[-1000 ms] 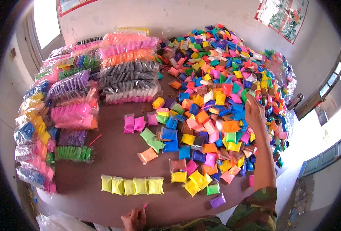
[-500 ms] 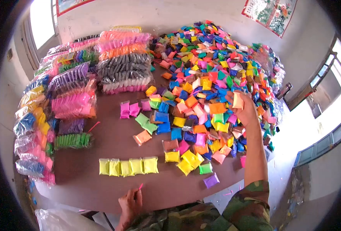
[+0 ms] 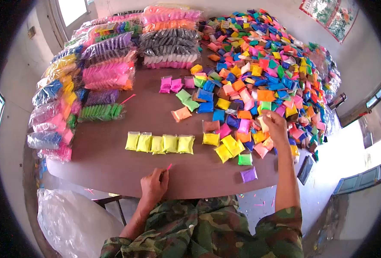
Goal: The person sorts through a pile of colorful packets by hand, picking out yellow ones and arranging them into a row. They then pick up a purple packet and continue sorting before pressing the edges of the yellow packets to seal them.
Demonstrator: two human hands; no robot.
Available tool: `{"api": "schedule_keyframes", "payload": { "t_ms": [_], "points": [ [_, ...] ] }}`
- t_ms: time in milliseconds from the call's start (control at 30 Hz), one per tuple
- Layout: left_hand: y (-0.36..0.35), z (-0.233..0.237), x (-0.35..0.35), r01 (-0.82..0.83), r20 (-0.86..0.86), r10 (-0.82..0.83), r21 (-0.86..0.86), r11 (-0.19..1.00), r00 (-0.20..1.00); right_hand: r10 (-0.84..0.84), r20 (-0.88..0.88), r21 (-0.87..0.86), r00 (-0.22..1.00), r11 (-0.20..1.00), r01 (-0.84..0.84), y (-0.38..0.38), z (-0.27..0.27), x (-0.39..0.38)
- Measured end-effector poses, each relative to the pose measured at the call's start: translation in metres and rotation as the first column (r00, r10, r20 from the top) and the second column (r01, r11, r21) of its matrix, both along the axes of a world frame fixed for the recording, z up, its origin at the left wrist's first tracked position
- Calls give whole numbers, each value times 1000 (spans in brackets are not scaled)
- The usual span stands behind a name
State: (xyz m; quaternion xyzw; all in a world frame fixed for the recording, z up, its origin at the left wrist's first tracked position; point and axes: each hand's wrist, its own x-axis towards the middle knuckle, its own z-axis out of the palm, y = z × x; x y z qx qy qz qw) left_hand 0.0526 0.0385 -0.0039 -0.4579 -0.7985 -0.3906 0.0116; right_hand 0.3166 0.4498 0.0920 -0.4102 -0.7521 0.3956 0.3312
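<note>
- Pinching a thin pink strip [image 3: 170,166] between thumb and forefinger of the left hand [image 3: 154,182], other fingers curled in, low over the near side of the brown table [image 3: 106,159].
- Clasping a pale peach packet [image 3: 263,124] between thumb and fingertips of the right hand [image 3: 274,127], at the near part of a heaped pile of multicolored packets [image 3: 266,95].
- Lined up side by side in front of the left hand, on the bare tabletop: a row of five yellow packets [image 3: 157,143].
- Scattered along the pile's left and near edges: magenta-pink packets [image 3: 166,84], light green packets [image 3: 187,100], an orange-peach packet [image 3: 181,114], deeper yellow packets [image 3: 229,147], a bright green packet [image 3: 244,159] and a purple packet [image 3: 249,175], closest to the table's near edge.
- Stacked at left in clear wrapping, sorted largely by color: bagged bundles [image 3: 108,74] in pink, orange, black, white, purple, yellow and blue, with a green bundle [image 3: 101,112] at the near end and a loose pink tie [image 3: 129,98] beside it.
- Showing among the upper bundles, a small yellow label [image 3: 105,29], and atop the far part of the pile, a pale label [image 3: 225,25], both too small to read.
- Hung on the wall at upper right, a red-bordered floral poster [image 3: 330,16].
- Dressed in a camouflage jacket [image 3: 195,228], with a clear plastic bag [image 3: 72,223] below the table at left.
</note>
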Motion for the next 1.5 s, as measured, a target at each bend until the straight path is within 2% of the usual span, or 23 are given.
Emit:
{"api": "schedule_keyframes", "payload": {
  "t_ms": [133,233,267,367,533,633,700,767,800,900,1000,1067,1167,1300,1433,1467,1500],
  "points": [
    [-1,-1,0,-4,-8,4,-18,1000,1000,-12,134,20,991,1000,10,-3,-13,-17],
    [1,-4,-1,-4,-7,3,-43,999,1000,-6,234,108,972,994,-20,9,-24,-33],
    [1,-1,0,-3,9,4,-51,999,1000,6,199,246,980,968,-56,17,-34,-39],
    [0,2,1,-12,52,18,-110,994,998,-56,369,208,928,978,-24,12,-3,-64],
    [-3,5,0,0,53,12,-205,979,999,7,390,331,921,932,-147,47,-13,-78],
    [-6,-3,0,14,24,-9,-200,980,1000,-134,616,419,777,890,-179,52,-3,-88],
    [-6,-5,-3,42,15,-40,-162,986,999,-184,663,471,725,856,-214,49,10,-100],
    [-9,5,4,-2,60,19,-283,959,998,-207,724,471,658,845,-252,47,22,-108],
    [-7,12,5,-20,76,48,-338,941,996,-218,683,506,697,829,-237,49,22,-111],
    [4,24,3,-9,51,25,-298,955,998,-158,603,493,782,844,-210,58,37,-127],
    [-14,8,5,11,38,7,-439,898,999,-138,546,494,827,850,-184,79,31,-142],
    [-12,9,7,-10,9,15,-455,890,1000,-140,498,550,856,814,-187,91,41,-158],
    [-5,18,5,14,53,7,-398,917,999,-94,568,431,818,881,-198,116,50,-175],
    [3,27,2,31,88,2,-372,928,996,-75,538,392,840,904,-170,144,45,-184],
    [-10,30,2,89,173,-16,-425,901,985,-3,488,292,873,943,-160,129,48,-185],
    [-14,27,1,106,189,-25,-430,897,982,8,551,287,834,937,-199,122,52,-185],
    [-15,26,0,124,207,-36,-433,893,978,36,510,284,859,936,-208,114,50,-182]
  ]
}}
